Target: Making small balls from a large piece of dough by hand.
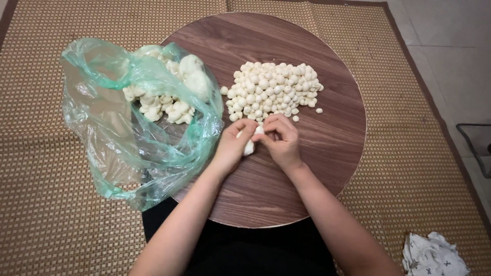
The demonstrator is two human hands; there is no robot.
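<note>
Both hands point(258, 139) pinching pale, soft dough lump point(249, 148)

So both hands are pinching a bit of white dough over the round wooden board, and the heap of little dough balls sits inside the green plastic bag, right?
Not quite. The head view shows the heap of little dough balls lying bare on the round wooden board, beside the green plastic bag, which holds bigger lumps. The rest is right: the left hand and right hand pinch a bit of white dough over the board.
</note>
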